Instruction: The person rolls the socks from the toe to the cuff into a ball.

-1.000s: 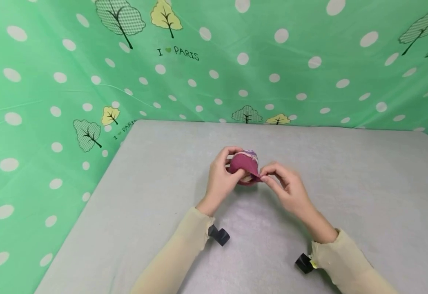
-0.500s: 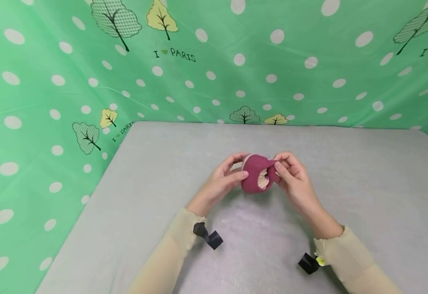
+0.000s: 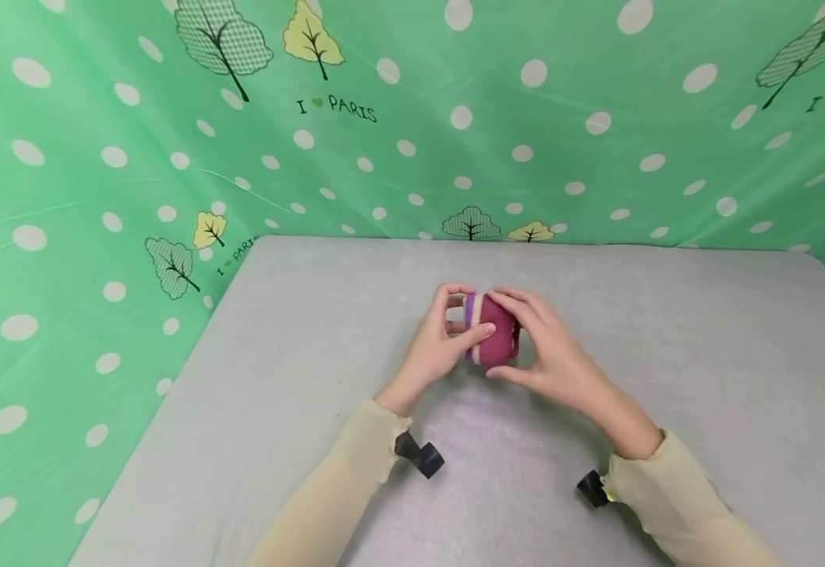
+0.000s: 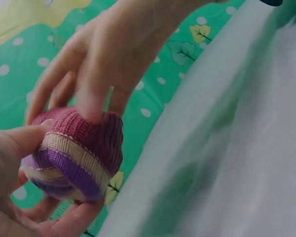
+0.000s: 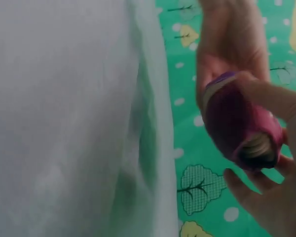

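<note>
A rolled-up sock ball (image 3: 500,346), maroon and ribbed with cream and purple bands, is held up between both hands above the table. My left hand (image 3: 432,342) grips its purple-banded end, thumb on the near side and fingers behind. Around the maroon end curves my right hand (image 3: 557,358), fingers over the top and thumb low in front. In the left wrist view the bands of the sock ball (image 4: 81,163) face the camera and the right hand (image 4: 108,59) is blurred over the maroon cuff. An opening with cream fabric inside shows on the sock ball (image 5: 227,118) in the right wrist view.
The grey table (image 3: 327,315) lies under both hands. A green dotted cloth (image 3: 412,150) with trees hangs behind it and along the left side. Black wrist mounts (image 3: 430,459) stick out from both cream sleeves (image 3: 342,480).
The right fingertips pinched and pulled the maroon cuff earlier; now that hand spreads around the ball. The ball has turned, its opening moving from facing the camera to the right side.
</note>
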`<move>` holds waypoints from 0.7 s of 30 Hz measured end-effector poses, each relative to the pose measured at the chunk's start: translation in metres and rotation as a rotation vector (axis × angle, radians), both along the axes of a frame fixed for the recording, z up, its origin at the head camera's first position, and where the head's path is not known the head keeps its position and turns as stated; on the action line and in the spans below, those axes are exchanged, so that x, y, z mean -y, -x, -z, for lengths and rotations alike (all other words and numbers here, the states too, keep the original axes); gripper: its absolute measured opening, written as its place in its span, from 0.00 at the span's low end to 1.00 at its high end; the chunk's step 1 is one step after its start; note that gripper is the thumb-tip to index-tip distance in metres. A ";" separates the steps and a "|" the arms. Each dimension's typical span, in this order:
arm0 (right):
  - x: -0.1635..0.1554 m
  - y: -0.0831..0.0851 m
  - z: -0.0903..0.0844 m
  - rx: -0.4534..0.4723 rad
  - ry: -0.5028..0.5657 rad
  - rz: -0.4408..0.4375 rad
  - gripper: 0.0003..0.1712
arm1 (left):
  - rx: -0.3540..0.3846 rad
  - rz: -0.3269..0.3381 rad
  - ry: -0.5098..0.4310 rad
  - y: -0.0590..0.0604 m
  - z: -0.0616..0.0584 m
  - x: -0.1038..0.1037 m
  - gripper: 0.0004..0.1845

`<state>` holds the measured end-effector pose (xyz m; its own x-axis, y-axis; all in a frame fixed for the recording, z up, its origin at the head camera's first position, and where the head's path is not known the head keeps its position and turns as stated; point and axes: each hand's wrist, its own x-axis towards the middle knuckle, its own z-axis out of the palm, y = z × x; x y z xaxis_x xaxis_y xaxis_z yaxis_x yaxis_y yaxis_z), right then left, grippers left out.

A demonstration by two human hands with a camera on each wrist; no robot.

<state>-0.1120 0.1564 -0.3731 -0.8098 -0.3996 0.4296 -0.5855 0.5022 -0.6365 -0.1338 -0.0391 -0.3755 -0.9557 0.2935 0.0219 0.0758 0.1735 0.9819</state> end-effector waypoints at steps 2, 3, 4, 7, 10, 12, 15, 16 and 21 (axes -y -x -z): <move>-0.004 0.005 -0.001 -0.013 -0.049 0.010 0.54 | -0.014 0.050 0.015 0.001 -0.002 -0.001 0.33; -0.007 0.009 -0.002 0.005 -0.048 0.013 0.54 | -0.016 0.081 0.019 0.003 -0.002 -0.001 0.36; -0.011 0.012 -0.002 0.034 -0.044 0.017 0.54 | -0.019 0.110 0.026 0.005 -0.002 -0.001 0.39; -0.022 0.022 0.000 0.162 -0.044 0.016 0.52 | -0.032 0.159 0.124 0.014 0.001 -0.003 0.47; -0.030 0.029 0.009 0.295 -0.095 0.010 0.50 | -0.102 0.169 0.379 0.023 0.007 -0.008 0.44; -0.033 0.033 0.016 0.347 -0.142 0.016 0.48 | -0.144 0.177 0.550 0.028 0.011 -0.013 0.42; -0.038 0.037 0.025 0.354 -0.205 0.034 0.44 | -0.199 0.176 0.735 0.030 0.013 -0.023 0.39; -0.039 0.037 0.026 0.340 -0.222 0.042 0.43 | -0.207 0.171 0.770 0.031 0.012 -0.025 0.38; -0.051 0.040 0.022 0.347 -0.242 0.003 0.50 | -0.198 0.151 0.794 0.033 0.008 -0.021 0.42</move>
<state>-0.1523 0.2079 -0.3953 -0.8910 -0.4533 0.0251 -0.3557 0.6628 -0.6590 -0.1669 -0.0179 -0.3836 -0.9051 0.4173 -0.0817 0.3125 0.7831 0.5376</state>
